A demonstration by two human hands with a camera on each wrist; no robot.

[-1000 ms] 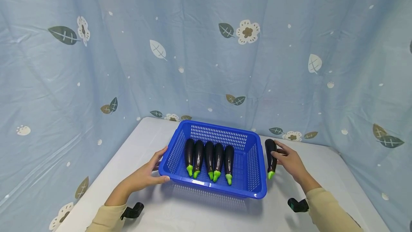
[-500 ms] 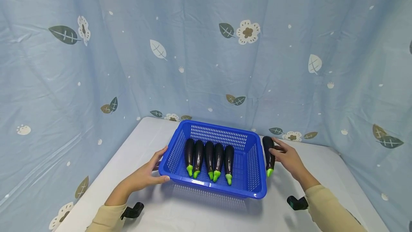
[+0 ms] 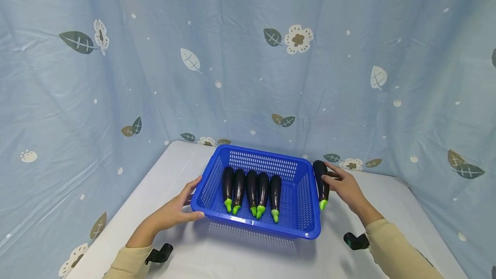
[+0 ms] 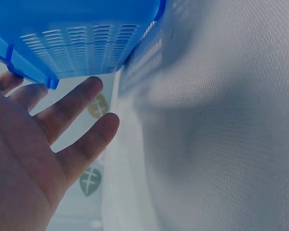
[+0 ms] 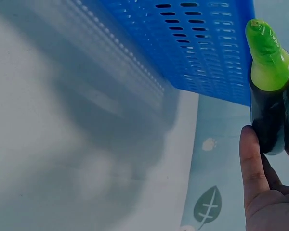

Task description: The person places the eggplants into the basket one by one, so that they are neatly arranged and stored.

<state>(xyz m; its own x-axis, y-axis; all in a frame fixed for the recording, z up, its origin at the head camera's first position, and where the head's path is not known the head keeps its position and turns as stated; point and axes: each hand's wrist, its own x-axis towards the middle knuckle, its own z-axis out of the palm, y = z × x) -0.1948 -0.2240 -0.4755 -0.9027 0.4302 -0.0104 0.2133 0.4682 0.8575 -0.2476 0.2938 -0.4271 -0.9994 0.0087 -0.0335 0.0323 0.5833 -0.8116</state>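
Note:
A blue plastic basket [image 3: 255,224] stands on the white table with several dark eggplants [image 3: 252,188] lying side by side in it, green stem ends toward the front. My right hand [image 3: 346,189] pinches another eggplant [image 3: 320,180] between thumb and fingers, just outside the basket's right rim. In the right wrist view this eggplant's green stem end [image 5: 269,53] points up beside the perforated basket wall [image 5: 202,48]. My left hand [image 3: 174,212] rests at the basket's left front corner, thumb along the rim. Its fingers [image 4: 72,106] are spread and fairly straight in the left wrist view.
The white tabletop [image 3: 232,261] extends in front of the basket and to both sides. A blue curtain [image 3: 248,76] with leaf and flower prints hangs behind and around the table. Black wrist mounts [image 3: 160,253] stick out below both sleeves.
My right hand has raised the eggplant and brought it slightly left and back, up against the basket's right rim. The left hand and the basket have stayed in place.

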